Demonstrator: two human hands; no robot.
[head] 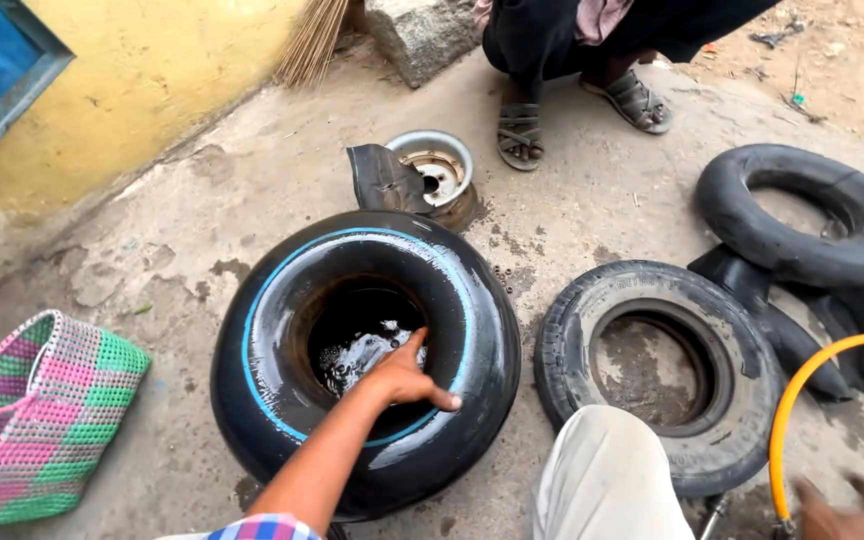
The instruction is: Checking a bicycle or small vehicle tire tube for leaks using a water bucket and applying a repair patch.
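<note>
Your left hand (pixel 404 378) rests on the inner rim of the wet tube (pixel 365 360), centre of the frame; fingers spread flat, gripping nothing, thumb pointing into the hole. A blue line rings the tube, and it lies on the concrete floor (pixel 202 200). Your right hand (pixel 857 512) sits blurred at the lower right corner by a yellow hose (pixel 802 395); can't tell if its fingers are closed. A tyre (pixel 660 370) lies just right of the tube. 1 more tube (pixel 802 215) upper right. Rim (pixel 435 165) top centre. Basket (pixel 37 420) lower left. Another person's sandalled feet (pixel 520 130) at top.
</note>
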